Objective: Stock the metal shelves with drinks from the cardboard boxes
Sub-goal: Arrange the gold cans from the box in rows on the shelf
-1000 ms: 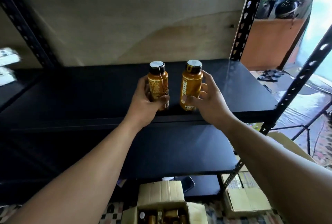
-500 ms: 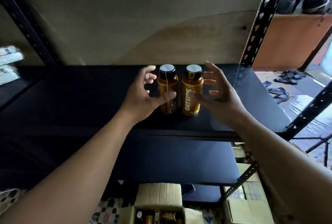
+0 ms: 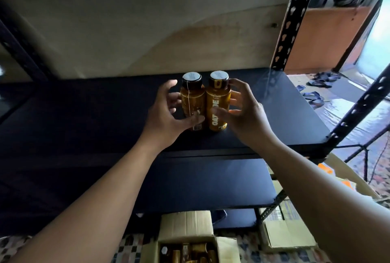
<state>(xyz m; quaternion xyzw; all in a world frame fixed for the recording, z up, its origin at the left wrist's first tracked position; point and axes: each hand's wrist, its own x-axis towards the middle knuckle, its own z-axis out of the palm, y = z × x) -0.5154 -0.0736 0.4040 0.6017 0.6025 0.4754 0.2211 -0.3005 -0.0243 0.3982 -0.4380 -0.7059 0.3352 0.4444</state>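
Note:
Two amber drink bottles with dark caps stand upright and touching on the black metal shelf (image 3: 101, 115). My left hand (image 3: 165, 115) curls round the left bottle (image 3: 193, 100), its thumb across the lower front. The right bottle (image 3: 218, 98), labelled in white letters, is held by my right hand (image 3: 248, 115), with the thumb over the label and the fingers behind its right side. On the floor below, an open cardboard box (image 3: 185, 227) holds several more amber bottles.
A second black shelf (image 3: 200, 182) lies below the first. A perforated black upright (image 3: 289, 24) stands at the back right, another at the front right (image 3: 358, 111). Closed cardboard boxes (image 3: 285, 233) sit on the floor to the right. A plywood back panel (image 3: 147, 20) closes the rear.
A second ago I held both bottles above the shelf edge. I set them down side by side and spread my fingers, and now both hands have closed in round the standing bottles again.

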